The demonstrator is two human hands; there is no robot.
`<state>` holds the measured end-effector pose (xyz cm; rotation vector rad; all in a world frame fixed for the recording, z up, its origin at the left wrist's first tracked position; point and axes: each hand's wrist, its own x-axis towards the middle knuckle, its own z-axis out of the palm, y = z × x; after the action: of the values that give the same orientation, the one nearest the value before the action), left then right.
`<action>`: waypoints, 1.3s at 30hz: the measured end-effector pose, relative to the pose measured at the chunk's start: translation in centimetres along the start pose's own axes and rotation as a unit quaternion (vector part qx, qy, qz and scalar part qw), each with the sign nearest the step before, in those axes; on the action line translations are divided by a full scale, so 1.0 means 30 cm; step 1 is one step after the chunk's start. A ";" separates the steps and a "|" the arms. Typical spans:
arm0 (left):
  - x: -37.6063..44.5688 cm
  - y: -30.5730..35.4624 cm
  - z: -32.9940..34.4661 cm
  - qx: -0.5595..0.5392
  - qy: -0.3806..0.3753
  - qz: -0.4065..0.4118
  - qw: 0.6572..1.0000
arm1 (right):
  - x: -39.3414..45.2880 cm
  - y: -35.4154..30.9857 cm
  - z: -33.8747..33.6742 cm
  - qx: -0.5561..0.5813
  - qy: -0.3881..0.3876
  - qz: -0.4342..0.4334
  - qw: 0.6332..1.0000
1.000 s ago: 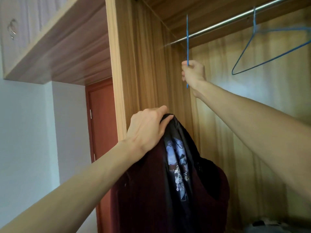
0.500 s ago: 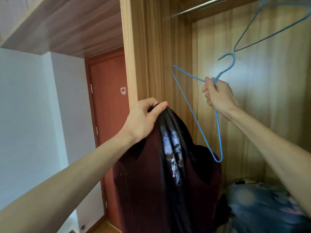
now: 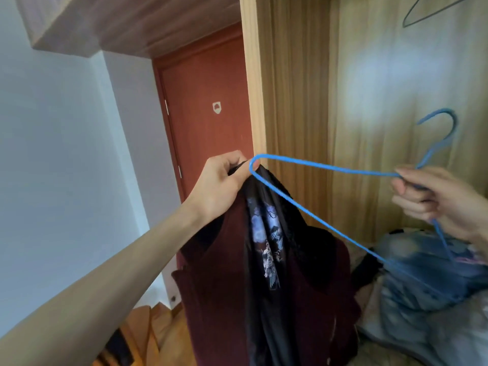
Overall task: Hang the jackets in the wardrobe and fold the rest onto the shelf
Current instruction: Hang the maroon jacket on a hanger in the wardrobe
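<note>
A dark maroon jacket (image 3: 224, 286) with black lining and a printed panel hangs in front of the wardrobe's left side. My left hand (image 3: 221, 180) pinches it at the collar and holds it up. My right hand (image 3: 433, 196) grips a blue wire hanger (image 3: 317, 223) just below its hook. The hanger lies tilted, and its far corner touches the collar next to my left thumb. Its lower bar crosses in front of the jacket's upper right part.
Another blue wire hanger (image 3: 422, 14) hangs at the top right inside the wooden wardrobe (image 3: 295, 88). A pile of bluish clothes (image 3: 422, 281) lies on the wardrobe floor at the right. A red-brown door (image 3: 206, 107) stands behind, with a white wall to the left.
My right hand took the blue hanger off the rail, lowered it and swung its corner over to the jacket collar. The view tipped downward. My left hand kept holding the jacket.
</note>
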<state>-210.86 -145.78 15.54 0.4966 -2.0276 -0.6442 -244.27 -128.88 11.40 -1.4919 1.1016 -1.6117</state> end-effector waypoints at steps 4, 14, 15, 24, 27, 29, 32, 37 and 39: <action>-0.114 0.012 -0.057 0.016 0.007 0.002 1.000 | -0.048 0.024 0.091 -0.157 -0.063 0.047 0.984; -0.335 0.017 -0.184 0.101 0.025 -0.011 0.995 | -0.082 -0.002 0.327 -0.173 -0.092 0.083 0.977; -0.349 0.023 -0.183 0.110 0.034 -0.018 0.993 | -0.081 0.006 0.380 -0.167 -0.108 0.083 0.977; -0.476 0.058 -0.104 0.183 0.059 -0.034 0.981 | -0.113 0.099 0.796 -0.167 -0.077 0.050 0.982; -0.508 0.052 -0.105 0.238 0.050 -0.004 0.970 | -0.140 0.127 0.819 -0.145 -0.034 0.033 0.988; -0.515 0.049 -0.114 0.297 0.031 0.042 0.953 | -0.146 0.139 0.829 -0.125 -0.018 0.029 0.992; -0.512 0.033 -0.140 0.321 0.001 0.099 0.942 | -0.147 0.152 0.841 -0.089 -0.014 0.039 0.995; -0.528 -0.021 -0.177 0.372 -0.069 0.120 0.918 | -0.140 0.163 0.885 -0.074 -0.025 0.009 0.997; -0.541 -0.044 -0.197 0.401 -0.090 0.122 0.903 | -0.142 0.178 0.901 -0.081 -0.042 0.016 0.996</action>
<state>-197.61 -138.96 6.71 0.6468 -2.4378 0.3529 -217.34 -131.02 4.45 -1.6229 1.2261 -1.4531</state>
